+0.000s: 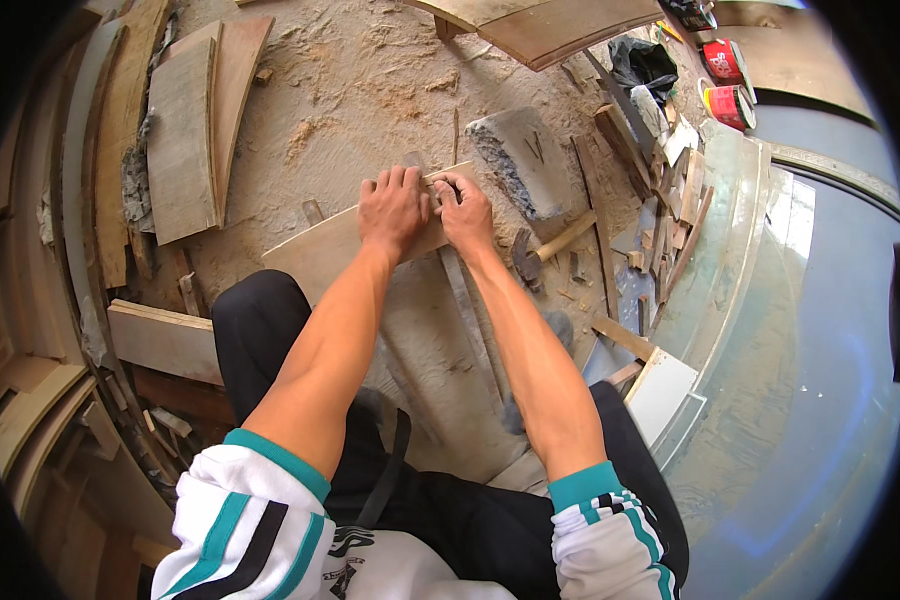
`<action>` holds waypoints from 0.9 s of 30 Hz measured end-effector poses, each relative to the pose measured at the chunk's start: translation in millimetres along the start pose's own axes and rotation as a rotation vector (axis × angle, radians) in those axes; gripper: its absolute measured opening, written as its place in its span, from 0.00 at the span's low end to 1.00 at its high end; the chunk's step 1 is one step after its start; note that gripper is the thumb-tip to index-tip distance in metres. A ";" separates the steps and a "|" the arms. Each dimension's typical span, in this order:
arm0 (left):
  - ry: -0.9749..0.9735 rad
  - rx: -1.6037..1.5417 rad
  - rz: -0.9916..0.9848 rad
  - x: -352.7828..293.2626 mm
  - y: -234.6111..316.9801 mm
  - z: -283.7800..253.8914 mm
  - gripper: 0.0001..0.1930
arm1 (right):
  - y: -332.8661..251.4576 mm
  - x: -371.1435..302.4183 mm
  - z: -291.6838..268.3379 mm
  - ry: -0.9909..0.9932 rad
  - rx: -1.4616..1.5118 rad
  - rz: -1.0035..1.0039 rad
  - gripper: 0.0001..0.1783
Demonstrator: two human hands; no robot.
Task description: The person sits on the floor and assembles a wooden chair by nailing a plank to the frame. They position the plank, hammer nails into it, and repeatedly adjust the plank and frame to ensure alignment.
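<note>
A thin, pale wooden board [315, 245] lies slantwise in front of my knees, its right end under my hands. My left hand [394, 212] is closed over the board, with the fingers curled at its far edge. Close beside it, my right hand [464, 212] is bent in a pinch at the board's right end. A small dark patch shows between its thumb and finger, too small to name. A hammer [565, 236] with a wooden handle rests on the ground to the right of my right hand. Just beyond it is a rough-edged stone block [530, 160].
Wood planks [182, 145] lie at the far left. Wood offcuts [670, 220] are heaped on the right, near a black plastic bag [642, 65] and red cans [727, 105]. Large glass sheets [800, 350] cover the right side. Sawdust [360, 80] coats the floor.
</note>
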State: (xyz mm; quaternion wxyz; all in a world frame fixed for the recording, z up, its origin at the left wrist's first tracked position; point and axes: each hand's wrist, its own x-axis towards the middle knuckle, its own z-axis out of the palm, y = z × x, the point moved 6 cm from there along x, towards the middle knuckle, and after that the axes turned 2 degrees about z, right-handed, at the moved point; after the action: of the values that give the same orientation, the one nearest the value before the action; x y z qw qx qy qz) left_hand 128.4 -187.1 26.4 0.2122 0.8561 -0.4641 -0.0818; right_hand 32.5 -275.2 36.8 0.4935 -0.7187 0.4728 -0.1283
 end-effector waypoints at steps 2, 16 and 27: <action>-0.010 -0.001 -0.005 -1.1 -0.2 2.3 0.14 | 3.6 2.9 1.4 0.019 -0.052 -0.047 0.08; 0.076 0.004 -0.005 -0.1 2.4 -5.1 0.11 | -2.6 -6.5 3.9 0.137 -0.071 -0.383 0.08; 0.249 0.006 0.006 -5.2 3.5 -11.5 0.13 | -3.3 -3.8 1.9 0.093 -0.045 -0.443 0.07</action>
State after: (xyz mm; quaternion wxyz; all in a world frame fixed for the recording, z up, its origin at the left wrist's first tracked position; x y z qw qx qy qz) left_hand 126.8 -181.1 38.0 0.2658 0.8589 -0.4369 0.0274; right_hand 33.6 -270.8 39.6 0.4148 -0.8090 0.3284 -0.2562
